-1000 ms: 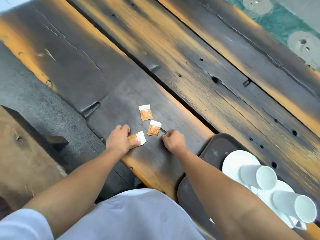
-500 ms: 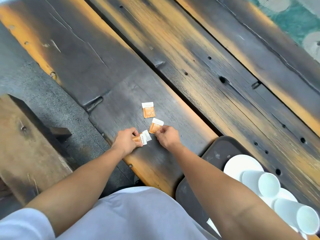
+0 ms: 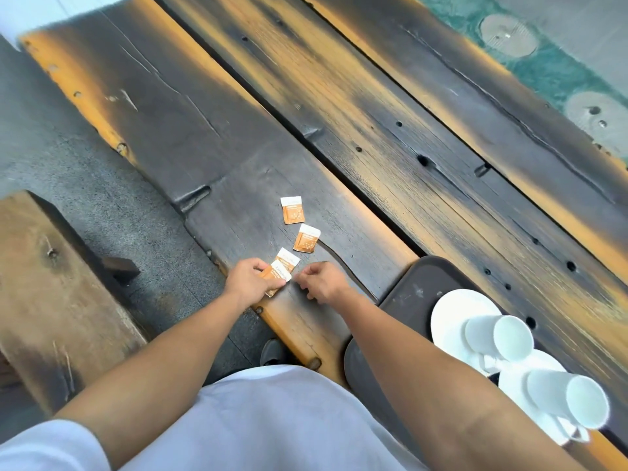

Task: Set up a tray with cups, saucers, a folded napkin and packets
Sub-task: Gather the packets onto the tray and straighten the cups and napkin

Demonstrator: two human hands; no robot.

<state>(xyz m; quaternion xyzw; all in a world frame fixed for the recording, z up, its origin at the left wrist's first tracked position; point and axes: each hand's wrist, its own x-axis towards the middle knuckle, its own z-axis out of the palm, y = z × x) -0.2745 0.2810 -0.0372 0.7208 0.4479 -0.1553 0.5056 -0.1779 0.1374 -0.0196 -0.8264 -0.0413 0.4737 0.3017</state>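
- Left hand [image 3: 253, 283] curled round an orange-and-white packet [image 3: 277, 275], thumb on top. A second packet [image 3: 289, 258] just beyond it and touching; held or lying flat, cannot tell.
- Right hand [image 3: 321, 282] curled, fingertips just beside the white end of the gripped packet; pinching it or empty, cannot tell.
- Middle packet [image 3: 307, 237] and far packet [image 3: 292, 210] flat on the worktop [image 3: 221, 147], apart from each other, in a rough line leading away.
- Likely step: gathering packets for the tray [image 3: 407, 294].
- Slide each flat one to the stack, lift by a corner off the rough wood, square the edges, pinch lightly.
- Tray at near right, apart from the packets, carrying two white saucers [image 3: 448, 317] with a cup [image 3: 496, 338] on each.
- Set the packets on the tray's bare dark corner, clear of the cups.
- Worktop of dark charred planks with orange edges, gaps and knot holes.
- Grey floor [image 3: 68, 181] and a wooden bench [image 3: 51, 283] at left; green ground with pale discs far right.
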